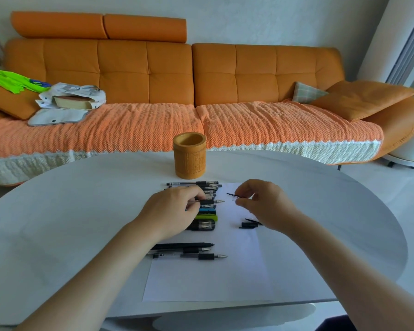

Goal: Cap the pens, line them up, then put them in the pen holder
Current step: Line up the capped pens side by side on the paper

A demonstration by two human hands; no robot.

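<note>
Uncapped pen (213, 201), metal tip bare, lay on the white paper sheet (201, 280) just in front of the pen holder (189, 156); left hand (175, 211) pinched its barrel. Right hand (261, 201) pinched a clear cap (234, 196) beside the tip, not touching. Row of pens (201, 187) ran from holder toward the viewer, partly hidden by the left hand. Loose caps (249, 224) lay right of the row. Holder: cylindrical, tan, carved markings unreadable. Counter (81, 211) smooth, grey-white, rounded. Orange sofa (153, 75) stood beyond the holder.
</note>
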